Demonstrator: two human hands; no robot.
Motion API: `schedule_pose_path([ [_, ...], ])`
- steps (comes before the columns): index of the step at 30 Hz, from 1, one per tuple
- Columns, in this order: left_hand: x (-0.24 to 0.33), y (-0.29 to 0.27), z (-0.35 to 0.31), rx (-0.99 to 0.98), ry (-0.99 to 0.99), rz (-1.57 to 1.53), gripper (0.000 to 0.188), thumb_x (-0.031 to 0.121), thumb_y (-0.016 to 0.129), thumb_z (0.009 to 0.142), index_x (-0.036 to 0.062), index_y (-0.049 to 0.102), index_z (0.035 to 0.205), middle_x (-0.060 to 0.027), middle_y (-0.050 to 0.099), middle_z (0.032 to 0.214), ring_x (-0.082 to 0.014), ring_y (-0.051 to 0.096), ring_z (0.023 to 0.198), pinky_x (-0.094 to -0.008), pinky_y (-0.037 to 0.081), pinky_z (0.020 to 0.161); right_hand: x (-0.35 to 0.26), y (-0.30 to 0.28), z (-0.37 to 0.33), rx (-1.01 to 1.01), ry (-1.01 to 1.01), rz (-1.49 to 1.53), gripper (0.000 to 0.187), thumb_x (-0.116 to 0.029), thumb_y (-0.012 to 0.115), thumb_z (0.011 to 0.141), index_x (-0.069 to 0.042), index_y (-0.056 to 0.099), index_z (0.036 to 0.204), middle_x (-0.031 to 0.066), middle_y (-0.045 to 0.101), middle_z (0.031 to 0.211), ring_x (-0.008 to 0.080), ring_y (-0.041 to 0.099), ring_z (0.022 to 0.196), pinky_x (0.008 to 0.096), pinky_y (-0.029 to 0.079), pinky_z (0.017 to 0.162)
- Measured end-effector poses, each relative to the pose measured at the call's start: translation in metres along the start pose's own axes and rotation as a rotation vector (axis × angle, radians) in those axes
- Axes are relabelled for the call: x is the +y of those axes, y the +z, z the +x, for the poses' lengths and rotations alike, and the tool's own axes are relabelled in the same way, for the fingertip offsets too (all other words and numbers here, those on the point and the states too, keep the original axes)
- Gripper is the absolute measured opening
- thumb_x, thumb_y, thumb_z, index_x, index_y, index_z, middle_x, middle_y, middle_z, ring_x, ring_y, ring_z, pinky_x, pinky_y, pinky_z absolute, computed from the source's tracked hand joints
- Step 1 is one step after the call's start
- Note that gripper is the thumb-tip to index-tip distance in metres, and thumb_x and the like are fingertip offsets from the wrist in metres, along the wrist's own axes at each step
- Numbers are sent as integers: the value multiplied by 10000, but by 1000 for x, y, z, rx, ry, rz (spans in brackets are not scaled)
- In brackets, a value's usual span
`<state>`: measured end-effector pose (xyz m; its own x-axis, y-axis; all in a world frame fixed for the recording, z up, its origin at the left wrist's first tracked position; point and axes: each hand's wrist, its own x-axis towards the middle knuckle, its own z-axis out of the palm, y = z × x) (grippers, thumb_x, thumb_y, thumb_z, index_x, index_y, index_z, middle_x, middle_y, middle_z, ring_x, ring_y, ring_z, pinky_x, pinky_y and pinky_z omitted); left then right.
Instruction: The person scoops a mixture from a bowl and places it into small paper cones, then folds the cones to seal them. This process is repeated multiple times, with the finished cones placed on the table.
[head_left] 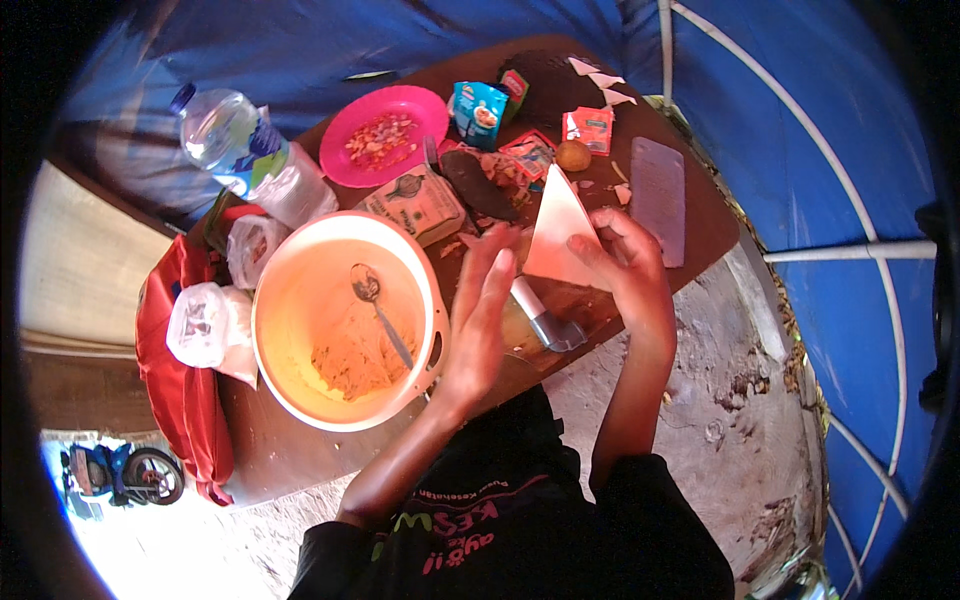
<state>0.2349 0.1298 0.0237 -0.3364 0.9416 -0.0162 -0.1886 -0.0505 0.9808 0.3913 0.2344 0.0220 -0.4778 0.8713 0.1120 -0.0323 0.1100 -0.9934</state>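
Right hand (625, 262): fingers clamped on a white triangular wrapper (560, 235).
Left hand (480, 305): fingers apart, flat against the wrapper's left edge.
Advice: support both wrapper edges, just right of the filling bowl (300, 300).

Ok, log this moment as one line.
left hand: open beside triangular wrapper | right hand: holds wrapper | spoon in bowl | knife on table

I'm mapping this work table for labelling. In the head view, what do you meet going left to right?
Red bag → tied plastic bag → pale bowl holding a spoon → left hand → triangular wrapper → right hand → grey board.
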Motion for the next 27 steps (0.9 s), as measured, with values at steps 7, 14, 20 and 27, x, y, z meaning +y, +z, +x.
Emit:
schedule_pose_path([
  [7, -7, 13, -2, 20, 34, -168, 306, 269, 508, 1062, -6, 562, 1186, -90, 662, 1074, -109, 635, 929, -258, 508, 796, -19, 24, -14, -85, 95, -30, 239, -183, 715, 934, 1, 685, 1083, 9, 680, 894, 32, 605, 726, 191, 502, 551],
  [14, -2, -9, 2, 128, 63, -157, 237, 200, 581, 1030, -11, 598, 1134, -45, 678, 990, -70, 617, 880, -235, 495, 791, 0, 16, -12, 92, 94, -43, 286, -238, 691, 957, 15, 684, 1089, 42, 701, 949, 103, 640, 884, 278, 523, 805],
  [20, 3, -16, -2, 153, 61, -42, 234, 233, 580, 1033, 1, 588, 1059, -22, 651, 922, -48, 567, 821, -229, 469, 744, 4, 27, -39, -30, 55, 131, 226, -166, 678, 957, 24, 679, 1079, 67, 704, 981, 117, 660, 875, 262, 520, 790],
  [27, 10, -16, -9, 203, 132, 22, 240, 221, 606, 1019, -12, 607, 1077, -41, 676, 948, -55, 582, 832, -234, 474, 746, 21, 16, -36, 218, 39, -218, 304, -280, 748, 907, -2, 709, 1025, 81, 722, 924, 138, 682, 812, 289, 531, 712],
])
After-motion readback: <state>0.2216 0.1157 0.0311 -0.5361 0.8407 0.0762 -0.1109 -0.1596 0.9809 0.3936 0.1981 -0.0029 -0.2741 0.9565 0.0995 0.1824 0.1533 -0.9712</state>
